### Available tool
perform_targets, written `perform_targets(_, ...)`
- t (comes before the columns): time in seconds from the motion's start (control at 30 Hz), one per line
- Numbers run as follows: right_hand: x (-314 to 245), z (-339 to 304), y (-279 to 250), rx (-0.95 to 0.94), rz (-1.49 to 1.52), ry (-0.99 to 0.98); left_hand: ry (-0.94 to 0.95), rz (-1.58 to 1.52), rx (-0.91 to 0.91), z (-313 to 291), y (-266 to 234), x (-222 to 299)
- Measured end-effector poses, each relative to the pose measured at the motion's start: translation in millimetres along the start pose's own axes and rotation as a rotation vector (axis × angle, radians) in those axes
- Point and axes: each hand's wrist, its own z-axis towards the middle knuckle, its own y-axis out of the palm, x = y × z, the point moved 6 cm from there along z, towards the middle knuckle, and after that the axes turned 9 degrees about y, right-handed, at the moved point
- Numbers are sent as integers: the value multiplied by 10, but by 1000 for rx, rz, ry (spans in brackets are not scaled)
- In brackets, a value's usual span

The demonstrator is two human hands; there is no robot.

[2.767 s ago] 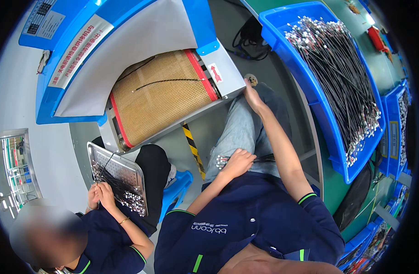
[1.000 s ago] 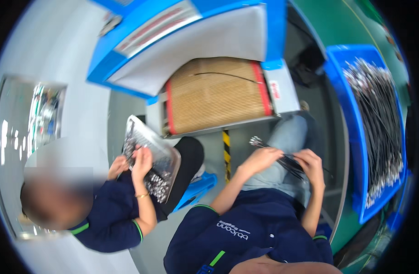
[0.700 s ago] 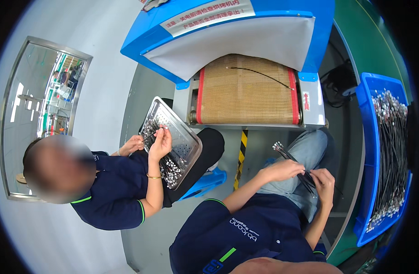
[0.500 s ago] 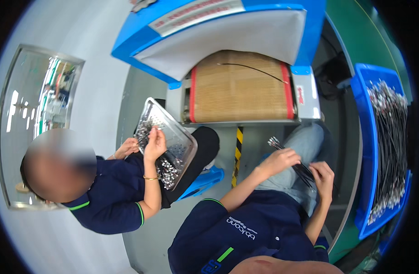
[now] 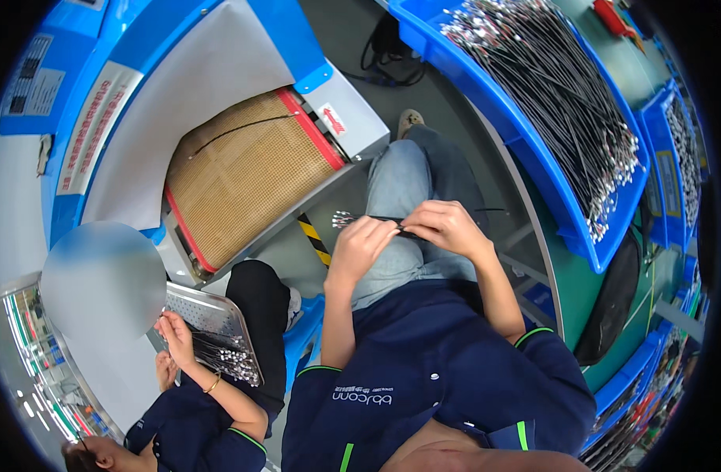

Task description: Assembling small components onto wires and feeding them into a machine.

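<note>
At the far left, a blue-and-white machine (image 5: 195, 94) is standing with its mesh belt (image 5: 250, 169) exposed. Along the right, a green counter (image 5: 571, 303) is running from far to near, and a blue bin (image 5: 506, 114) heaped with black wires (image 5: 561, 102) is resting there. At the near left, a co-worker (image 5: 211, 429) is sitting with a metal tray (image 5: 211, 303) against the legs.

In the middle, both forearms are rising from the near side, elbows bent outward, and the hands are meeting above the jeans (image 5: 400, 185). The left hand (image 5: 360, 245) is angling rightward, its fingers closing around a bundle (image 5: 342, 220), whose white-tipped ends are poking out left. The right hand (image 5: 448, 228) is lying palm down, knuckles arched, its fingers pinching the bundle just beside the left fingertips. One dark wire (image 5: 246, 130) is lying across the belt.
</note>
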Motion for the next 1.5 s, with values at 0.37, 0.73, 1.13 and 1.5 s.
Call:
perform_targets(0.37,405,-231,-258,-31,50,84,-15,-3,128,108,337,141)
perform_targets(0.73,626,-363,-410,-81,102,202,-50,37,170,149,537,121)
perform_targets(1.13,1068,-645,-754,-59,162,366,-167,80,209,-84,560,-82)
perform_targets(1.5,954,-554,-832,41,-26,174,-201,109,164,-88,532,-78)
